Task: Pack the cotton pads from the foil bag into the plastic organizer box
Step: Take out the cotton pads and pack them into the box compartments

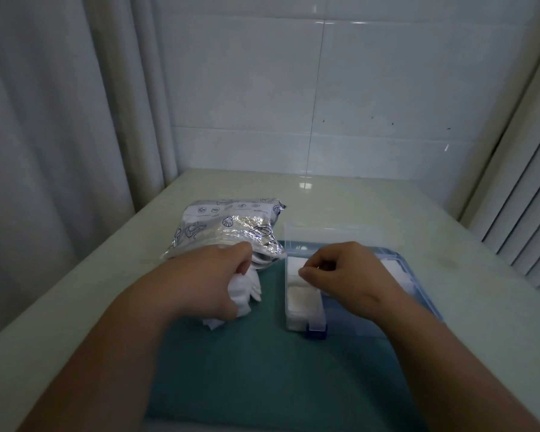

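Left hand [219,282] clenches a wad of cotton pads [242,296] above the green mat [262,369], just in front of the foil bag [228,229]. Right hand [346,269] pinches a single pad [293,265] over the organizer box [295,326]. I see pads stacked in its left compartment.

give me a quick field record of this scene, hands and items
left hand: grips a bunch of white cotton pads
clear plastic organizer box: lid open, pads inside
right hand: pinches a single white pad over the box
crinkled silver foil bag: lies beyond the left hand
teal mat: under the box
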